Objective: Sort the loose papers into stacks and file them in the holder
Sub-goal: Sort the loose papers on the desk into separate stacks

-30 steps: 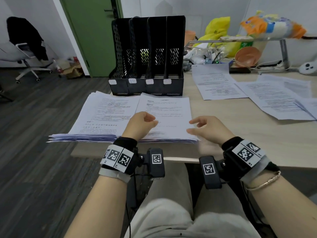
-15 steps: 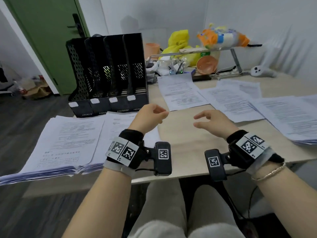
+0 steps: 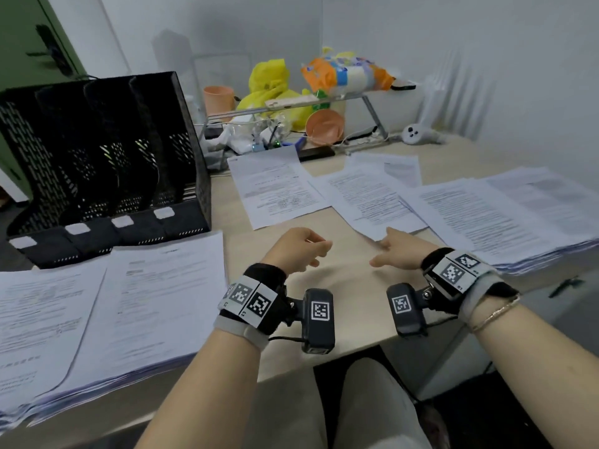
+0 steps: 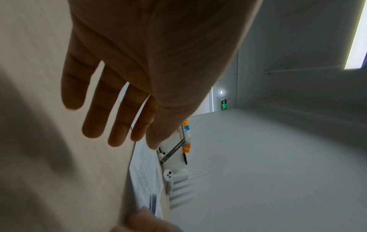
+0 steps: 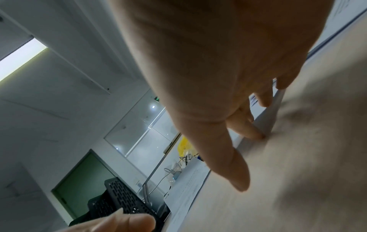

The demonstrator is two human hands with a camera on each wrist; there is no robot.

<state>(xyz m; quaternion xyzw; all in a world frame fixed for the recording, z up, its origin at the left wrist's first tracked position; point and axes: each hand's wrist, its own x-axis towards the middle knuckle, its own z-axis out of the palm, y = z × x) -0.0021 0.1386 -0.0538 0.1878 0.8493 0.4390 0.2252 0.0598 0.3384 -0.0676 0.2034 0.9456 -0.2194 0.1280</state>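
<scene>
1. The left hand (image 3: 296, 249) hovers over the bare wooden desk (image 3: 343, 283) with fingers spread and relaxed, holding nothing; the left wrist view shows them straight and apart.
2. The right hand (image 3: 400, 251) is also empty, its fingers extended and loose, the fingertips just at the near corner of a loose printed sheet (image 3: 369, 199).
3. The sorted stacks (image 3: 107, 319) lie at the near left, and their front edges overhang the desk edge. A brush from a forearm could likely tip the top sheets to the floor.
4. A thick pile of papers (image 3: 505, 222) sits to the right, its near edge fanned. Grabbing it one-handed risks sliding or splaying the sheets, I judge.
5. Another single sheet (image 3: 275, 186) lies beyond the hands, beside the holder; dragging a sheet across its neighbour may shift both where they overlap.
6. The black mesh file holder (image 3: 107, 150) stands at the far left with four upright slots, each with a white label tab; no paper shows in any slot.
7. An orange cup (image 3: 218, 98) stands behind it; its contents are hidden.
</scene>
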